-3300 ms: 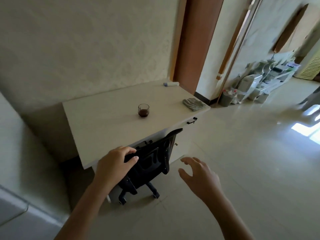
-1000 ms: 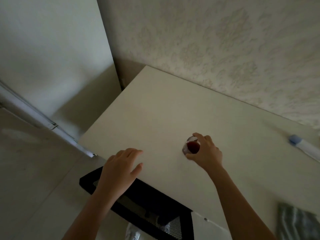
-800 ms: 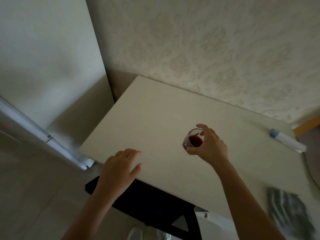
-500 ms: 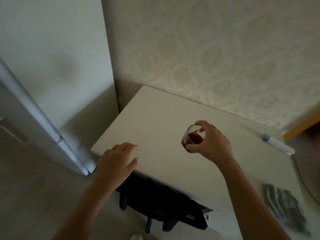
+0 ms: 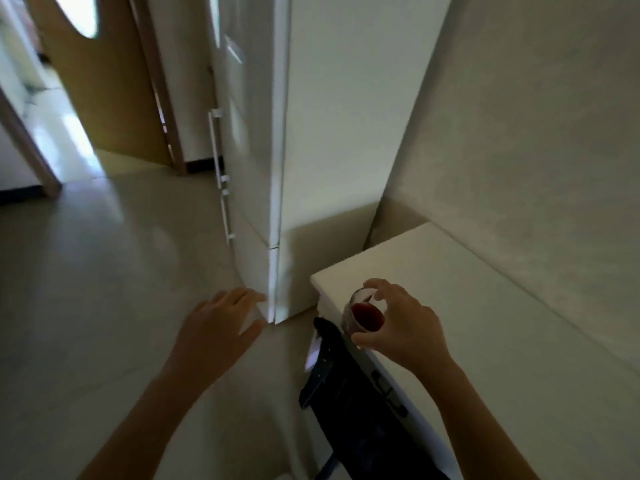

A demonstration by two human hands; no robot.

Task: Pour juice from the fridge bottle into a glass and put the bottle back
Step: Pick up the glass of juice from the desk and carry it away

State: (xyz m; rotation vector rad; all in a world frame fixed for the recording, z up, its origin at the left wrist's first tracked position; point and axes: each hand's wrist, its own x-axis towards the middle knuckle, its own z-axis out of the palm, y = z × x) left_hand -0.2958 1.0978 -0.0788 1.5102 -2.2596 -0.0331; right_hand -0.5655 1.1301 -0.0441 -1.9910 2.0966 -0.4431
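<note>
My right hand (image 5: 403,327) grips a small clear glass (image 5: 362,315) holding dark red juice, lifted over the near left corner of the white table (image 5: 485,323). The glass tilts slightly toward me. My left hand (image 5: 216,330) hovers empty over the floor, fingers spread, close to the bottom front corner of the tall white fridge (image 5: 311,116). The fridge doors are closed, with long white handles (image 5: 218,174) on its front. No bottle is in view.
A black mesh chair (image 5: 349,393) is tucked under the table's front edge. A wooden door (image 5: 100,81) stands open at the far left, with a bright room beyond. Pale tiled floor (image 5: 86,289) spreads to the left of the fridge. A textured wall backs the table.
My view has swung left from the table to the fridge and doorway. My right hand has carried the glass from mid-table to its left corner. My left hand has left the table edge.
</note>
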